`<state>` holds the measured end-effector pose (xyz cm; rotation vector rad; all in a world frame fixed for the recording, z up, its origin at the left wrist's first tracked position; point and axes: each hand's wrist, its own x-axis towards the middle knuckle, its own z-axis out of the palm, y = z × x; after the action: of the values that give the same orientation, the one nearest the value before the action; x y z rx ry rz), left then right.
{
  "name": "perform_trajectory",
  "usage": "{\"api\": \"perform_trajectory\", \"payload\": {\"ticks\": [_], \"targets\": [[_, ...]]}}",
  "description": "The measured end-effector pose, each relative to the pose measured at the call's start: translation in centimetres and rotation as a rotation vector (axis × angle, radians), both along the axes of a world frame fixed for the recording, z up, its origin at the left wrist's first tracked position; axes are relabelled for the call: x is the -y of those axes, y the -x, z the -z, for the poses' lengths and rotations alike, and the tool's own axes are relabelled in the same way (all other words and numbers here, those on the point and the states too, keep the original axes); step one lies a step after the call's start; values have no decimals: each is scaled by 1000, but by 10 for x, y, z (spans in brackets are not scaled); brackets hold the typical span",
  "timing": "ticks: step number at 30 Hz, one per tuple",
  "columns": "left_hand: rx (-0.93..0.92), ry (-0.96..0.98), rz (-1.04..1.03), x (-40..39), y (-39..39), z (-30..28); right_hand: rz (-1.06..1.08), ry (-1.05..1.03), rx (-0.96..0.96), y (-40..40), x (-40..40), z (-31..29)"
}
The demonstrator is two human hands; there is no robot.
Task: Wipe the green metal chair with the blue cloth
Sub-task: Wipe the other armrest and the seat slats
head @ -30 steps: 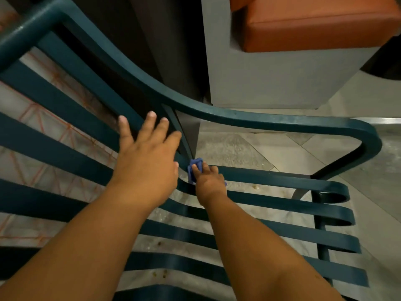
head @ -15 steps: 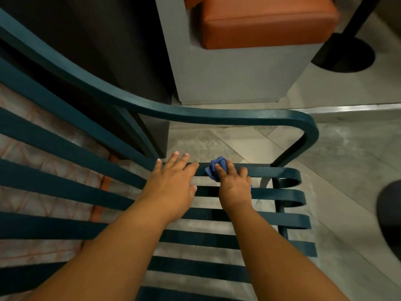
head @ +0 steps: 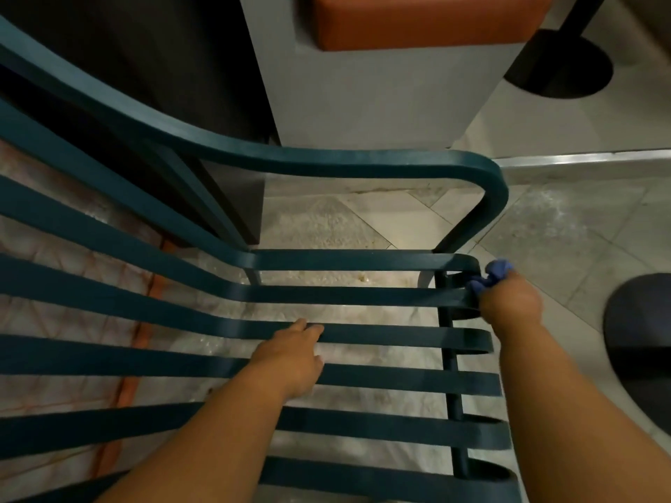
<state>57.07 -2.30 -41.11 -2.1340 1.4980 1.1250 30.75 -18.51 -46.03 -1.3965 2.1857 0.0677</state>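
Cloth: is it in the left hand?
No, the right hand grips the blue cloth at the curled front end of a chair slat, while the left hand rests on another slat, holding nothing.

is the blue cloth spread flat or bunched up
Bunched up. The blue cloth bulges in crumpled lumps out of the right hand, which grips it at the curled end of a chair slat.
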Motion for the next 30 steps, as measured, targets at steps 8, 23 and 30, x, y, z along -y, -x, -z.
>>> {"api": "perform_trajectory", "payload": {"ticks": [8,23,30], "targets": [[15,9,-44,-17,6,0,-444,291,-107,-63,-79,-8],[282,-90,-2,-67,-14,-24,-632,148,-191,-77,-153,-7],[300,67,-160,-83,-46,-55,-748,-54,-18,-171,-159,-15]]}}
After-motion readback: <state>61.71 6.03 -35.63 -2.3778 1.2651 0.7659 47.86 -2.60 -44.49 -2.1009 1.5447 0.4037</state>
